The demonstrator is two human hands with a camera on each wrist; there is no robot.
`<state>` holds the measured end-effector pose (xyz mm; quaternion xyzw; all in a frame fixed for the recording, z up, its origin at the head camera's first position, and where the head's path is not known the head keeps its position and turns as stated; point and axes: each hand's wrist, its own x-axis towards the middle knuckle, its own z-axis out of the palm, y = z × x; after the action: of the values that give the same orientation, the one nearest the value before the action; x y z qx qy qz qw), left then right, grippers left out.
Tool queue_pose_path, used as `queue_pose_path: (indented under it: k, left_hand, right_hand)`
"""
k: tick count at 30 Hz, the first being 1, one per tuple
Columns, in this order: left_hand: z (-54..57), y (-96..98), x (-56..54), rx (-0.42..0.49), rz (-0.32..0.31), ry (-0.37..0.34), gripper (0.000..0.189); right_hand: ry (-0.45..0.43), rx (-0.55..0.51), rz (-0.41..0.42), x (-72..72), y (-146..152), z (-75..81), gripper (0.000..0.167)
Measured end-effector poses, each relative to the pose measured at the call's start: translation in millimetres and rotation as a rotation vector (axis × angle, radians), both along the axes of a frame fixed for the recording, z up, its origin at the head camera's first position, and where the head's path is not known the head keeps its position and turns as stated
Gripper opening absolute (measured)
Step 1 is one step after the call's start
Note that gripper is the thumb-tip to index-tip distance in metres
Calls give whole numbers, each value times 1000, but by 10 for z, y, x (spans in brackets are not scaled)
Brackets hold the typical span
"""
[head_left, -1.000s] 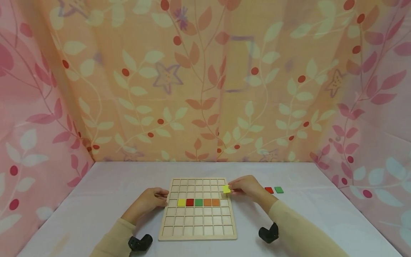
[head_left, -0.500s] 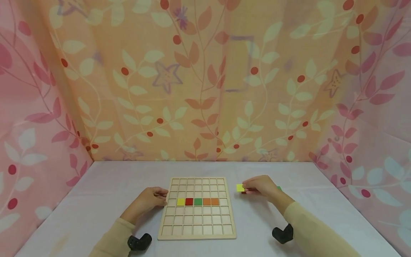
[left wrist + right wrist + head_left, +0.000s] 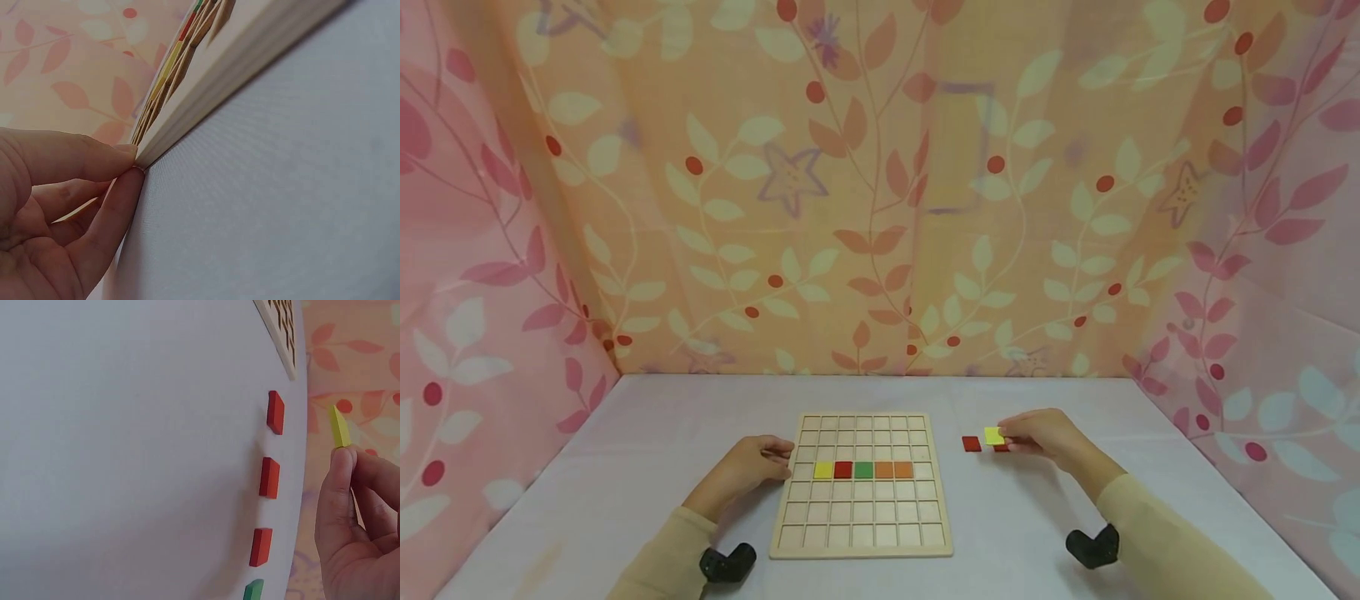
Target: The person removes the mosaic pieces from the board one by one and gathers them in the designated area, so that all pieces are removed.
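A pale wooden grid board point(image 3: 861, 512) lies on the table with one row of coloured square tiles: yellow point(image 3: 823, 471), red point(image 3: 843, 471), green point(image 3: 863, 471) and two orange. At its left edge my left hand point(image 3: 748, 467) pinches the rim; the left wrist view shows thumb and fingertip meeting on the board's edge point(image 3: 206, 94). Right of the board, my right hand point(image 3: 1048, 435) holds a yellow tile point(image 3: 993, 436) between thumb and finger. In the right wrist view this yellow tile point(image 3: 339, 428) is raised off the table, standing out beyond the fingertips.
Three red tiles point(image 3: 269, 478) and a green tile point(image 3: 253, 590) lie in a line on the white table point(image 3: 125, 456), below my right hand. A black device point(image 3: 1093, 546) sits at each wrist. Flowered cloth point(image 3: 880, 208) encloses the back and sides.
My right hand has carried the yellow tile from over the board's upper right out to the right, above the loose tiles. My left hand has stayed at the board's edge.
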<state>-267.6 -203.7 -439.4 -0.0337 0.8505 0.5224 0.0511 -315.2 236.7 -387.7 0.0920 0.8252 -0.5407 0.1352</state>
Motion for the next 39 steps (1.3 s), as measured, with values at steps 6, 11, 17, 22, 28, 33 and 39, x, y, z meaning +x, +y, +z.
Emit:
queue_pose_path:
  k: [6,11,17,22,28,33,39]
  left_hand:
    - [1,5,0,13,-5,-2,45]
    - [3,15,3,6,9,-8,44]
    - [2,9,5,4,10,-8,44]
    - [10,12,5,-1,10,-7,44]
    - [15,27,8,-7,3,-1,43]
    - [13,28,4,-11,18,-2,42]
    - [15,25,8,-12,8,0,42]
  right_hand:
    - [-17,16,-8,-33,218,17,43]
    - [-30,16,4,-57,403,20,44]
    - [-31,-18,6,-61,570,40,46]
    - [-39,16,-19,-91,736,16,49]
    - [-49,8,-62,-121,954,-44,49]
    - [-44,33,-61,-174,1107,-89,47]
    - [-49,31,-82,-214,1225,-127,46]
